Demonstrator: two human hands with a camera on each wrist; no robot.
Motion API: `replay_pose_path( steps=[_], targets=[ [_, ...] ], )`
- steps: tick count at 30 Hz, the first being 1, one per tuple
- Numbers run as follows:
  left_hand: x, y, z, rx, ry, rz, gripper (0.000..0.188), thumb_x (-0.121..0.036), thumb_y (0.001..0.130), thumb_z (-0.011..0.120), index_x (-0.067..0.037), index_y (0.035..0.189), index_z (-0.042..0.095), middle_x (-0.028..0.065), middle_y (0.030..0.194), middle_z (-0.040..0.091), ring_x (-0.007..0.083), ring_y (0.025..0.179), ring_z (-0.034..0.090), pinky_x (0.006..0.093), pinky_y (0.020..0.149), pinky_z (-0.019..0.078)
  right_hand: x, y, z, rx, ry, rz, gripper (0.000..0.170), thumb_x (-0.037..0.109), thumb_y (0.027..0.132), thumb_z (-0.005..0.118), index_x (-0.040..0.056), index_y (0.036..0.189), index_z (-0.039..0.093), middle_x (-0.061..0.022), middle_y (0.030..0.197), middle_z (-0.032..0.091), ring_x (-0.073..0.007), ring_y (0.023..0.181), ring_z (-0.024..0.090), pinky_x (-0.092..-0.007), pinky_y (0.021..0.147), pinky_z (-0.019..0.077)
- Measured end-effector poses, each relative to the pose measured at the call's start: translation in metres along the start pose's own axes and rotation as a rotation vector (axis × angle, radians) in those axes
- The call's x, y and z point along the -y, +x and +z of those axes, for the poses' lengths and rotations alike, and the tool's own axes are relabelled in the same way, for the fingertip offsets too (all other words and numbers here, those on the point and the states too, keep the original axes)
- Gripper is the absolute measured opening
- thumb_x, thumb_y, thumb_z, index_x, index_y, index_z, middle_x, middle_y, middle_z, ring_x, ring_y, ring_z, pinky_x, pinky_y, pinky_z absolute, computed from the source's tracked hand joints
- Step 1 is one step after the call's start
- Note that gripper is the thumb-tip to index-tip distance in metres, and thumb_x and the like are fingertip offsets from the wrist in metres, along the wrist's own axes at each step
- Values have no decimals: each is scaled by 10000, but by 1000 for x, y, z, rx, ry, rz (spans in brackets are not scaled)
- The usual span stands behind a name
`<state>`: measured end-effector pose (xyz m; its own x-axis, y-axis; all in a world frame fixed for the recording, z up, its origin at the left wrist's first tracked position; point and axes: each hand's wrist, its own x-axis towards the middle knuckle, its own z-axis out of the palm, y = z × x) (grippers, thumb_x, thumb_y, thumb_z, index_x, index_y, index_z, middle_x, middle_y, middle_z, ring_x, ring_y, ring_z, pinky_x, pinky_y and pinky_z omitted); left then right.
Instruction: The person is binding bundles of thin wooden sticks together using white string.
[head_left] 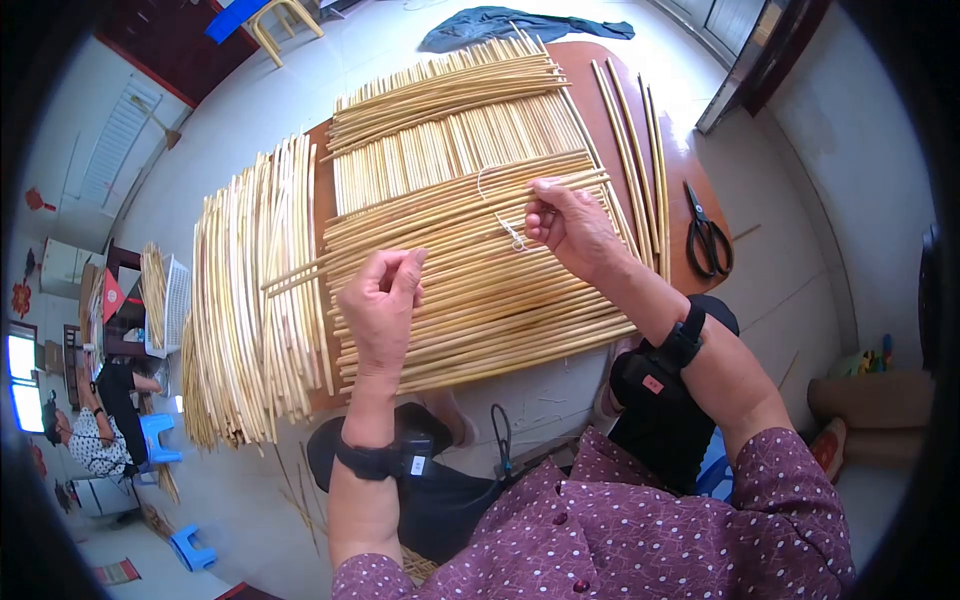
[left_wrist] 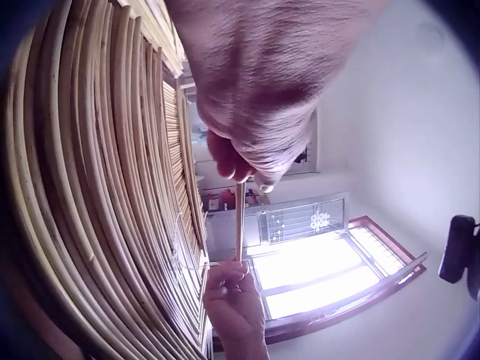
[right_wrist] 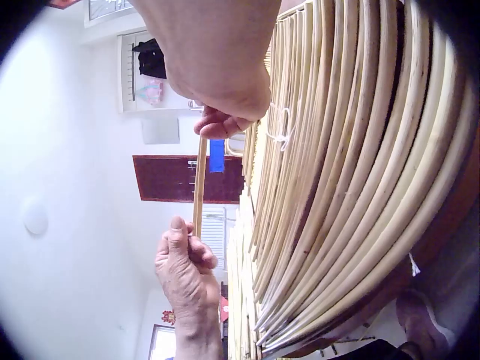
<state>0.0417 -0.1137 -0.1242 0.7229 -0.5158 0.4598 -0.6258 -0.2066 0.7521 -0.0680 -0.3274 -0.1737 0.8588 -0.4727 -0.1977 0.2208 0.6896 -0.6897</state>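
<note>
1. Held stick (left_wrist: 240, 225): raised just above the nearer row of sticks (head_left: 480, 320), between the two hands; whether it is one stick or two side by side cannot be told.
2. Long axis: in the head view, the stick runs crosswise in front of the person, slanting so that its right end lies farther away than its left.
3. Left hand (head_left: 385, 295): thumb and fingers pinch the stick, the other fingers curled.
4. Right hand (head_left: 575, 228): thumb and forefinger pinch the same stick farther right.
5. White cord (head_left: 516, 240): a looped length lying over the row, near the right hand.
6. Surface (head_left: 700, 160): carries the row and, at its right edge, black scissors (head_left: 709, 247), blades pointing away from the person.
7. Stick pile (head_left: 255, 280): left of the row, long axes running roughly away from the person.
</note>
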Motion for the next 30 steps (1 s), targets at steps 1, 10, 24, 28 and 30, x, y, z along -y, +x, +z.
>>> replay_pose_path(
  steps=[1,10,24,28,30],
  targets=[
    [0,-1,0,-2,-27,-31,153,-153,773,747,-35,834,671,26,693,621,102,603,571,252,533,467,-1,-1,1,0,0,0,125,168,893,603,44,887,599,-47,722,603,-120,631,606,-253,586,529],
    [2,13,20,172,443,522,387,-137,713,742,-167,1092,668,2,769,602,162,654,585,305,573,472,-8,-6,4,1,-51,95,151,164,916,564,22,938,613,-49,710,604,-140,619,591,-254,584,495],
    [-10,15,37,268,401,452,325,-200,772,707,-183,1095,670,-1,715,555,159,539,549,307,490,441,-8,-19,20,109,-176,51,142,171,932,548,35,917,582,-33,748,597,-112,659,600,-258,605,517],
    [-15,13,40,277,392,430,328,-206,778,704,-196,1104,669,2,708,556,163,534,547,314,489,434,-9,-19,22,112,-185,61,178,192,928,546,21,892,576,-39,733,584,-109,642,592,-246,598,518],
    [-20,14,35,357,431,371,285,-157,827,663,-133,1111,669,41,770,613,171,569,566,307,528,444,-9,-19,22,103,-211,68,202,209,924,543,13,875,564,-42,728,572,-106,632,585,-241,597,521]
  ],
)
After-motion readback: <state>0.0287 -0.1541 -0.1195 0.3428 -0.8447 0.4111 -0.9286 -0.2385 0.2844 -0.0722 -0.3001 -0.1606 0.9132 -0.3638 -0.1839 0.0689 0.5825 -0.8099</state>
